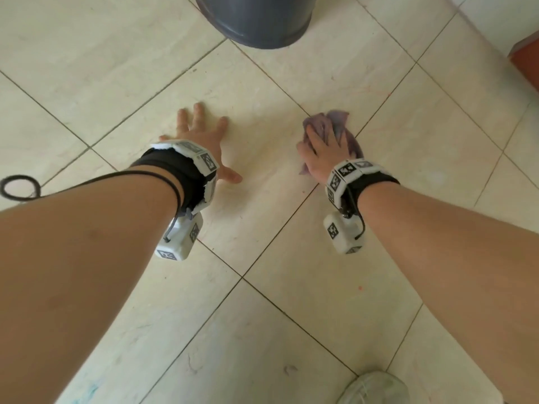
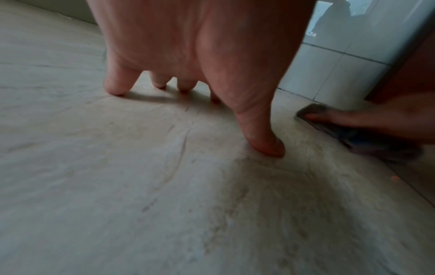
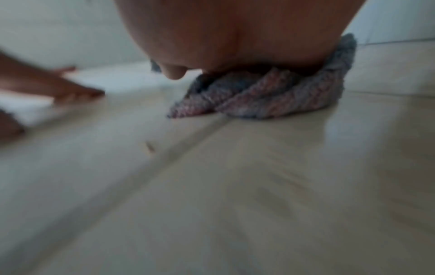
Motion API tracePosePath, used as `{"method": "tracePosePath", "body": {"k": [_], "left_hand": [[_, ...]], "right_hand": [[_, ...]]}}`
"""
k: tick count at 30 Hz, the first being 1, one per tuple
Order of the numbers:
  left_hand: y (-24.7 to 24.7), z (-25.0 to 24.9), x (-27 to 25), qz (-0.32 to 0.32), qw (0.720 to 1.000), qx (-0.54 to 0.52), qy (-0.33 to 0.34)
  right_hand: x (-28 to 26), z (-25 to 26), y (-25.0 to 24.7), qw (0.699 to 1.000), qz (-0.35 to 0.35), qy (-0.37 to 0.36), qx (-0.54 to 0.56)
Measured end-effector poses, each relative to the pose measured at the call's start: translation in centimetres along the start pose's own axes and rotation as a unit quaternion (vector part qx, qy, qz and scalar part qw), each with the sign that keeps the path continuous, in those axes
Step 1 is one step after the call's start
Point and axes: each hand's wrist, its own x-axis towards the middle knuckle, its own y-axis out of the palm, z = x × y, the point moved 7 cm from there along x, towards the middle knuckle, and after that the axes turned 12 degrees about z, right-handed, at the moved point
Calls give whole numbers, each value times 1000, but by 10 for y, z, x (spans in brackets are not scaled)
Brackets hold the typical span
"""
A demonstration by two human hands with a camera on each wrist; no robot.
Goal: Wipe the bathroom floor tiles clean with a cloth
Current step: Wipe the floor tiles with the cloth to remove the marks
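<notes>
Cream floor tiles (image 1: 262, 217) with dark grout lines fill the head view. My right hand (image 1: 320, 144) lies flat on a bunched purple-grey cloth (image 1: 339, 119) and presses it to the floor at a grout crossing. The right wrist view shows that cloth (image 3: 270, 96) crumpled under my palm (image 3: 235, 37); the fingers are hidden there. In the left wrist view the right hand's fingers (image 2: 329, 117) lie straight over the cloth (image 2: 367, 141). My left hand (image 1: 201, 135) rests on a bare tile with fingers spread, its fingertips (image 2: 115, 89) touching the floor. It holds nothing.
A dark grey bucket (image 1: 253, 18) stands on the floor ahead. A brown door edge (image 1: 528, 62) and white wall tiles (image 2: 341, 65) are at the right. My white shoe (image 1: 376, 389) is at the bottom right. A black cable loop (image 1: 20, 186) lies far left. A blue smear (image 1: 87, 392) marks a near tile.
</notes>
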Motion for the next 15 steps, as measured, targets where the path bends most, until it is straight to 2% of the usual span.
{"method": "tracePosePath", "body": {"k": [3, 7, 11, 13, 15], "left_hand": [[0, 1, 1, -9, 1000, -1, -1], [2, 1, 1, -17, 1000, -1, 1], [0, 1, 0, -18, 1000, -1, 2], [1, 1, 1, -11, 1000, -1, 1], [0, 1, 0, -11, 1000, 1, -4]], "right_hand": [[13, 51, -12, 997, -32, -75, -13], [-36, 83, 33, 979, 30, -152, -134], [-71, 23, 61, 977, 32, -161, -133], [-54, -9, 44, 984, 18, -118, -135], [-25, -17, 12, 995, -14, -62, -77]]}}
